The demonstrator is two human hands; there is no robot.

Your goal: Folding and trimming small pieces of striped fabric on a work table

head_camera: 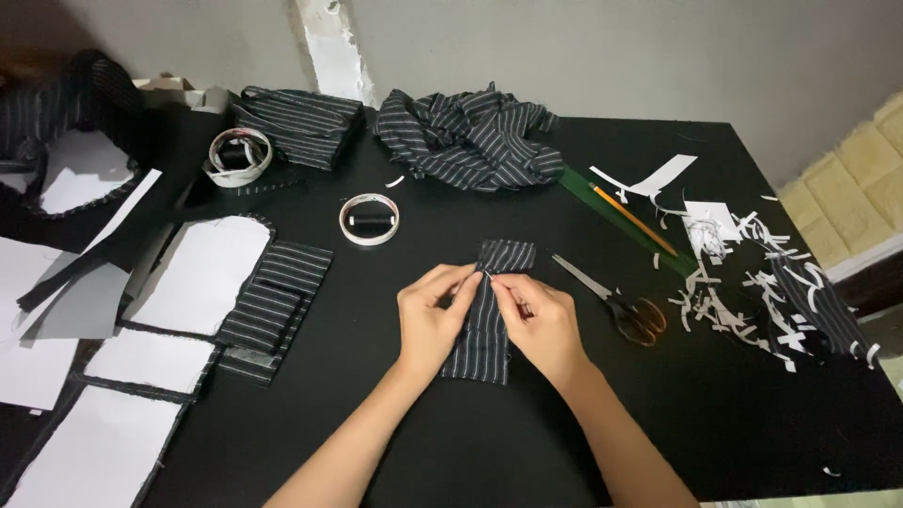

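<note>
Striped fabric strip (pixel 491 315) lies lengthwise between both hands on the black table (pixel 527 423); left hand (pixel 431 322) and right hand (pixel 541 322) pinch its upper middle, fingertips nearly touching. Scissors (pixel 616 303) lie just right.

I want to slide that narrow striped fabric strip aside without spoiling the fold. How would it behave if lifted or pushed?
The striped strip would probably flop and bend when lifted, since it lies thin and flat on the table. Pushed, it likely bunches rather than slides, like the crumpled striped cloth. The fold pinched by the left hand and right hand may open.
</note>
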